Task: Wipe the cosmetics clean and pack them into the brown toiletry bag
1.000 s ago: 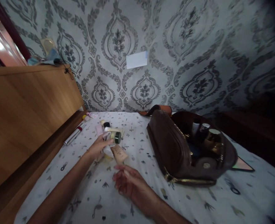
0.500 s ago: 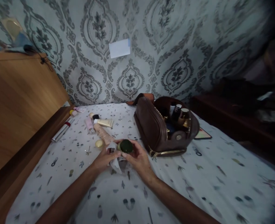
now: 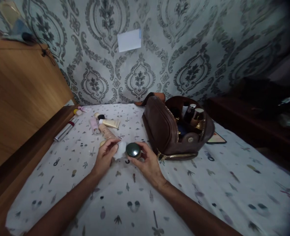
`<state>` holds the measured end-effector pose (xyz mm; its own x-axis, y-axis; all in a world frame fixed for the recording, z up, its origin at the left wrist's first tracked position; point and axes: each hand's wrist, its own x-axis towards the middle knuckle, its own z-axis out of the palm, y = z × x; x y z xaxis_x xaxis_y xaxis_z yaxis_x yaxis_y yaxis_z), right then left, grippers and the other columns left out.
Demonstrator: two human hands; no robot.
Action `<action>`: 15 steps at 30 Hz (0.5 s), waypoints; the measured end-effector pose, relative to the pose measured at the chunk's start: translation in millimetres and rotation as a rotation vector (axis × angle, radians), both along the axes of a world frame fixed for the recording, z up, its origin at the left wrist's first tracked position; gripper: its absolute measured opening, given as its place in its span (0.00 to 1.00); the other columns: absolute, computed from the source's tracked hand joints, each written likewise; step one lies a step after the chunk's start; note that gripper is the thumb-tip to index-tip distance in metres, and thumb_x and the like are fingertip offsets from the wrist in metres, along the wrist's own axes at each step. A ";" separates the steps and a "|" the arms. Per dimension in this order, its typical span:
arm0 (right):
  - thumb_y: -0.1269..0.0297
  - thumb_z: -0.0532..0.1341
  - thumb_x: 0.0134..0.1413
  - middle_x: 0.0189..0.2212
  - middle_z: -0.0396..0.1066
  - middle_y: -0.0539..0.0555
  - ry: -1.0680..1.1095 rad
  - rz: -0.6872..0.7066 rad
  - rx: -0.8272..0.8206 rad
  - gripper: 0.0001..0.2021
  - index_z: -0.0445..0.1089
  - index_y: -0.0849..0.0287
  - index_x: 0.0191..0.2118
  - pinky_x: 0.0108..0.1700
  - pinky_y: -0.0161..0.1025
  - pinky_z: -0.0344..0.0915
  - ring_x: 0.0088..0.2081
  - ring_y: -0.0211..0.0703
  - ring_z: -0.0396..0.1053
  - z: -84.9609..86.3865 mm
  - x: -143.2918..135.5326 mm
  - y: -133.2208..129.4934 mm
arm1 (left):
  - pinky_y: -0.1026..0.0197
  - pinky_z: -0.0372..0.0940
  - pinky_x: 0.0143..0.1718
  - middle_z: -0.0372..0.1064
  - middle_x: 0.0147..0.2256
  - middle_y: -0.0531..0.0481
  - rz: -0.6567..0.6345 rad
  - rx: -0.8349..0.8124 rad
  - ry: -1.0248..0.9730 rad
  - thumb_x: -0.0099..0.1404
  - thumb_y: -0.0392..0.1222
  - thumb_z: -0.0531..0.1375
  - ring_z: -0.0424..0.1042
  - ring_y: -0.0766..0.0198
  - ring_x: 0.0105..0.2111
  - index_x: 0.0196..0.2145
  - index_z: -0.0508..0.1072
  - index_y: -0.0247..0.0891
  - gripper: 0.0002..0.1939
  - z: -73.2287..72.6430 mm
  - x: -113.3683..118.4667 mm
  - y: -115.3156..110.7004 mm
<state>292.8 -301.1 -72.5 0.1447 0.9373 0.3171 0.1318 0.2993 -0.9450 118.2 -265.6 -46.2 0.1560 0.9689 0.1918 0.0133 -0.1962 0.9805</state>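
**Hands meet over a green-lidded jar and a white pad**

Both hands are held just above the bed (image 3: 209,196), close together at the middle of the view. The right hand (image 3: 148,164) is closed around a small round jar (image 3: 133,150), its dark green lid turned up and towards the camera. The left hand (image 3: 105,156) is pinched shut on a white pad (image 3: 120,150), held between thumb and fingertips. Pad and jar lie side by side, touching or nearly so, the pad on the jar's left; which of the two cannot be told. No long axis is offered by the round jar. Tubes (image 3: 110,123) and a silver stick (image 3: 65,130) are scattered beyond the left hand, by the wooden headboard (image 3: 19,98). A brown cosmetic bag (image 3: 164,131) stands open beyond the right hand, with bottles inside.
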 end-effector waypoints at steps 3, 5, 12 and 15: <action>0.62 0.68 0.45 0.42 0.73 0.55 -0.055 0.001 0.011 0.20 0.68 0.57 0.45 0.42 0.42 0.70 0.43 0.47 0.71 -0.5 0.5 0.2 | 0.57 0.63 0.47 0.73 0.42 0.46 -0.022 0.195 0.134 0.64 0.45 0.62 0.71 0.57 0.44 0.42 0.75 0.39 0.11 1.8 -0.8 -5.1; 0.64 0.68 0.44 0.41 0.72 0.55 -0.108 -0.012 0.030 0.19 0.69 0.56 0.45 0.42 0.42 0.70 0.42 0.48 0.71 -0.1 0.9 0.2 | 0.56 0.63 0.48 0.71 0.42 0.47 -0.065 0.347 0.255 0.63 0.43 0.62 0.70 0.56 0.44 0.42 0.75 0.41 0.10 2.2 1.1 -9.3; 0.66 0.69 0.42 0.39 0.73 0.53 -0.156 0.024 0.038 0.19 0.70 0.55 0.43 0.44 0.44 0.69 0.42 0.48 0.71 2.3 1.0 -1.3 | 0.57 0.62 0.44 0.71 0.37 0.48 -0.085 0.423 0.377 0.66 0.41 0.59 0.69 0.58 0.40 0.37 0.73 0.41 0.04 1.8 6.9 -12.1; 0.66 0.69 0.43 0.39 0.73 0.53 -0.154 0.066 0.040 0.18 0.71 0.55 0.44 0.42 0.41 0.68 0.41 0.47 0.71 3.6 -1.1 -2.4 | 0.59 0.62 0.41 0.72 0.36 0.48 -0.005 0.328 0.331 0.66 0.42 0.57 0.69 0.59 0.37 0.37 0.72 0.40 0.05 2.9 4.5 -8.8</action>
<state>291.7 -303.5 -68.9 0.0302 0.9293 0.3682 0.2529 0.3493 -0.9023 122.6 -274.4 -43.4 0.2652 0.8644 0.4272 0.3131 -0.4963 0.8097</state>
